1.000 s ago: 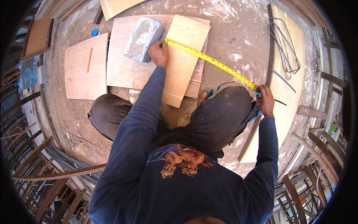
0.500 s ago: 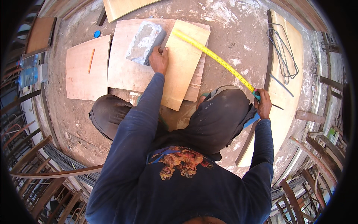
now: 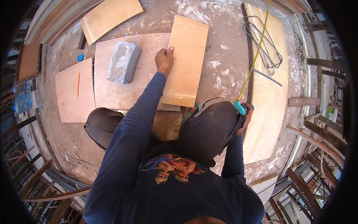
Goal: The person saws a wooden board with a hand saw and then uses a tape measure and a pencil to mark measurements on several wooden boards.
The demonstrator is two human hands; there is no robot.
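Here, gripping the narrow board (image 3: 188, 61) by its left edge over the larger sheet (image 3: 113, 96) with the left hand (image 3: 165, 61), clasping the tape measure (image 3: 239, 108) beside the right knee (image 3: 214, 117) with the right hand (image 3: 246, 118).

From here I can't read any words or numbers. The tape's yellow blade (image 3: 257, 56) is turned too edge-on to show figures, nothing legible shows on its teal case (image 3: 240, 108), and the shirt print (image 3: 173, 168) is a coloured picture.
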